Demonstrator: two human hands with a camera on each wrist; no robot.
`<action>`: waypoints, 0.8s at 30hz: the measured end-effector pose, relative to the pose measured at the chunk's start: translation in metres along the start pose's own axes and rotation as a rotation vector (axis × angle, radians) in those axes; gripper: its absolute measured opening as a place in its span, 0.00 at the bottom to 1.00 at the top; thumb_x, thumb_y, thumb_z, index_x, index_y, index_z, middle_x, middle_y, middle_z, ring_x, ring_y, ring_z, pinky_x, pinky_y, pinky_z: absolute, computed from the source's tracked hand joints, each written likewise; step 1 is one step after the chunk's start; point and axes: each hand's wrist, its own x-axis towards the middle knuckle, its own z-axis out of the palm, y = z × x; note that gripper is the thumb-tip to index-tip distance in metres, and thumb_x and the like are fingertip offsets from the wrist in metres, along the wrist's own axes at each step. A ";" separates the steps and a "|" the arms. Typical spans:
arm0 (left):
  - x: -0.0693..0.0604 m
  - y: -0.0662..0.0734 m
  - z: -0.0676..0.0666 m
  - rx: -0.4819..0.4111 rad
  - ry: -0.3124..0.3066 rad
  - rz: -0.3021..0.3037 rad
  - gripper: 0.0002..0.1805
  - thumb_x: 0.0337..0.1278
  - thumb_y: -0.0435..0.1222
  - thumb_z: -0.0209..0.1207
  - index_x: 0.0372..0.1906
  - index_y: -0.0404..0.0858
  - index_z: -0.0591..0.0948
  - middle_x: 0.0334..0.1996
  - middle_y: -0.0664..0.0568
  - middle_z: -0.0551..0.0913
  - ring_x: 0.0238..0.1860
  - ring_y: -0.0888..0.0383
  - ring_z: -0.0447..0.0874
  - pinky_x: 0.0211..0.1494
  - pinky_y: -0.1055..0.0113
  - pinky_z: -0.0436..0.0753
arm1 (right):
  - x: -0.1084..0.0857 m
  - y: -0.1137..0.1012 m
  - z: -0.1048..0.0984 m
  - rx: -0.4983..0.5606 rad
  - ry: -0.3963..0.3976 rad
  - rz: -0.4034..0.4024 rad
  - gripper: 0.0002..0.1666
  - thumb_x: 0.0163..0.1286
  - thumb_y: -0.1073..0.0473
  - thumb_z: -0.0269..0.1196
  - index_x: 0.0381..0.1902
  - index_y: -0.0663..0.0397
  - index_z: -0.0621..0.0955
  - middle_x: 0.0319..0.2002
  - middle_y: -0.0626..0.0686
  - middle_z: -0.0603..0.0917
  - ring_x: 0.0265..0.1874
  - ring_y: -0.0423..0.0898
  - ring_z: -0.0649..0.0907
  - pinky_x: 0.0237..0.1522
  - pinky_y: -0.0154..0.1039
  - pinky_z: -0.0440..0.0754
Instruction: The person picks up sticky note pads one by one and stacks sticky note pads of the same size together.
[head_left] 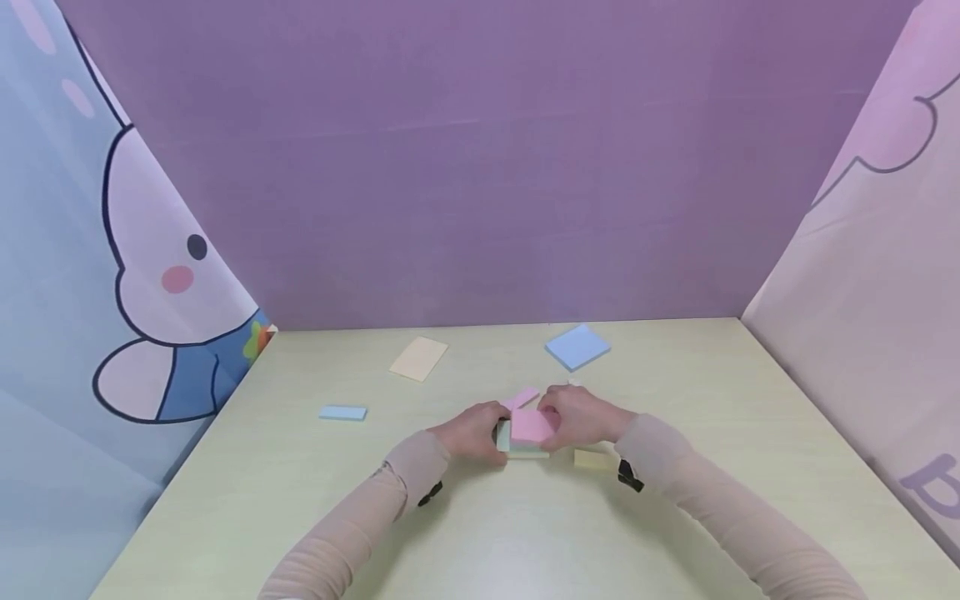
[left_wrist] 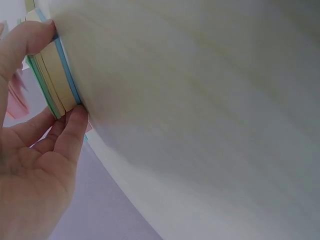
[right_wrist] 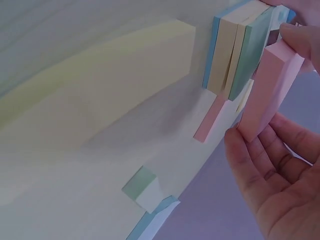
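Observation:
In the middle of the table, my left hand (head_left: 471, 432) grips a small stack of sticky note pads (left_wrist: 58, 75) by opposite edges, thumb on one side and fingers on the other. Blue is at the bottom of the stack, cream in the middle and green (right_wrist: 245, 60) on top. My right hand (head_left: 583, 415) pinches a thick pink sticky note pad (right_wrist: 270, 87) between thumb and fingertips. That pink pad is tilted just above the green top, and a gap shows between them in the right wrist view. Behind the stack lies a narrow pink strip pad (head_left: 524, 397).
A narrow yellow pad (head_left: 592, 459) lies near my right wrist. Farther back are a blue pad (head_left: 577, 347) and a cream pad (head_left: 418, 359); a light blue strip pad (head_left: 342, 412) is at left. A small green pad (right_wrist: 142, 185) lies beyond my right hand.

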 end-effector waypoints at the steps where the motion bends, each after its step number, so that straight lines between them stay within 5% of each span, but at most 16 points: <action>1: 0.000 0.000 0.000 0.002 -0.001 -0.001 0.34 0.33 0.38 0.71 0.53 0.34 0.74 0.43 0.53 0.77 0.39 0.64 0.72 0.45 0.73 0.73 | 0.000 -0.001 0.001 -0.005 -0.001 -0.005 0.27 0.44 0.50 0.72 0.41 0.56 0.80 0.34 0.44 0.77 0.30 0.39 0.73 0.34 0.33 0.72; 17: -0.002 0.003 -0.003 -0.030 0.001 0.006 0.32 0.31 0.35 0.72 0.50 0.33 0.74 0.39 0.53 0.77 0.35 0.63 0.72 0.40 0.74 0.74 | 0.006 -0.007 0.008 -0.082 0.014 -0.076 0.24 0.42 0.48 0.72 0.35 0.57 0.81 0.32 0.46 0.78 0.28 0.39 0.73 0.31 0.31 0.71; 24: 0.000 -0.001 0.001 -0.033 0.007 0.017 0.33 0.30 0.34 0.72 0.50 0.34 0.74 0.39 0.54 0.77 0.37 0.64 0.73 0.45 0.73 0.75 | 0.010 -0.011 0.011 -0.132 0.014 -0.068 0.23 0.42 0.48 0.72 0.34 0.56 0.81 0.30 0.44 0.76 0.27 0.39 0.72 0.30 0.31 0.71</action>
